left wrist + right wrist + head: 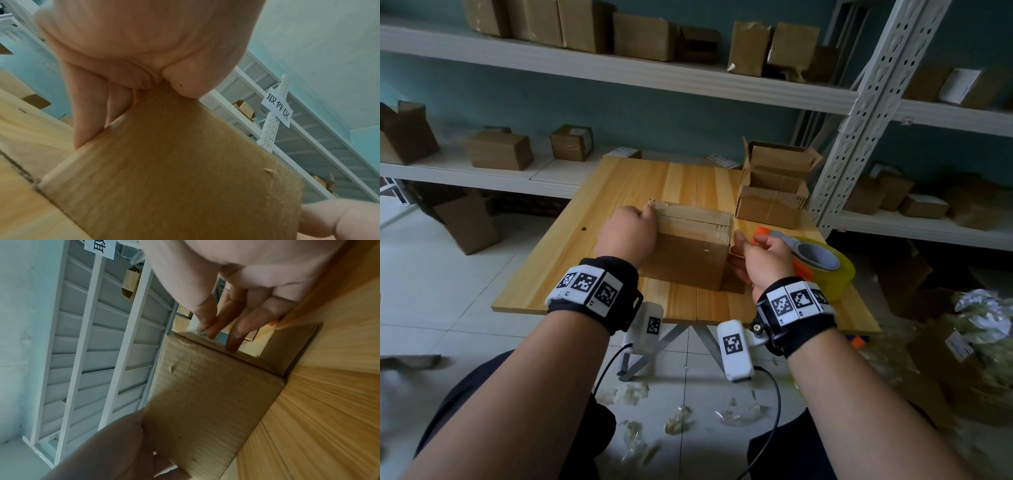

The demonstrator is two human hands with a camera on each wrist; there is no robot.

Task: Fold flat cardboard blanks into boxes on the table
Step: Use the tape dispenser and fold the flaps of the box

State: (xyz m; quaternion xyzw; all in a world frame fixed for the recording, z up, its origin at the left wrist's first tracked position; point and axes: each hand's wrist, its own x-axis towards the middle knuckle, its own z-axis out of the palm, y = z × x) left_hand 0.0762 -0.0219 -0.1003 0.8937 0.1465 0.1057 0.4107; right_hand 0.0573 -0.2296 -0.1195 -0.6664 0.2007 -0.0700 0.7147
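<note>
A brown cardboard box (688, 250) stands on the wooden table (571, 274), its top flaps folded down and meeting at a seam. My left hand (643, 219) grips its upper left corner. In the left wrist view the thumb (185, 87) presses the near face (174, 162) while the fingers (88, 116) wrap the left end. My right hand (743, 246) is at the box's right end. There its straight fingers (234, 340) touch the edge of the box (205, 394) by an end flap (287, 350) that sticks out over the table.
An orange-and-grey tape dispenser (818, 260) with a clear roll lies just right of my right hand. Two folded boxes (774, 192) are stacked at the table's back right, beside a white shelf upright (859, 113). Shelves behind hold several boxes. Tape scraps (678, 418) litter the floor.
</note>
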